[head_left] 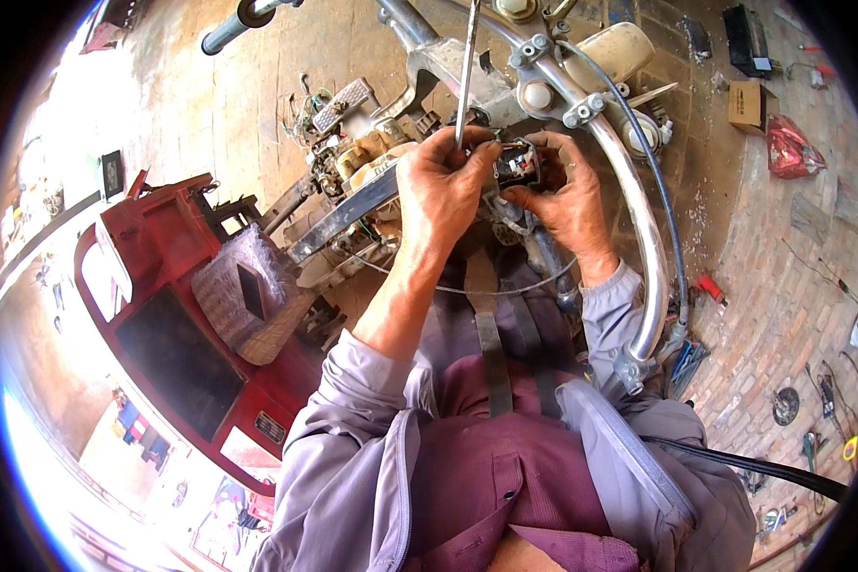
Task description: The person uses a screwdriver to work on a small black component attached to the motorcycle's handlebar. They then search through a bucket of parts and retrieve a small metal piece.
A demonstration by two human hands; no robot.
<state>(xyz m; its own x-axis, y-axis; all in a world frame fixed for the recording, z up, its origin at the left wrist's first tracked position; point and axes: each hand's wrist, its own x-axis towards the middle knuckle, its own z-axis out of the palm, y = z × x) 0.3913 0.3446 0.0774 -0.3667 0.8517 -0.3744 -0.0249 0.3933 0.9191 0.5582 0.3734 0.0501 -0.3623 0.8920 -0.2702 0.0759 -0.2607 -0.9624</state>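
Note:
My left hand [439, 186] is closed in a pinch, and a thin metal rod [467, 71] rises from between its fingers. Its fingertips reach the left side of a small dark housing [522, 164] with metal contacts and short wires inside. My right hand [572, 195] curls round the other side of that housing, thumb below and fingers above. Both hands are above the frame of a stripped motorbike, just left of its chrome handlebar [646, 200]. The housing's underside is hidden by my fingers.
A blue-grey cable [650, 153] follows the handlebar. To the left stands a red vehicle cab [176, 324]; an engine with loose wires [305, 119] is ahead. On the brick floor at right lie a cardboard box [748, 105], a red bag [793, 148] and several tools.

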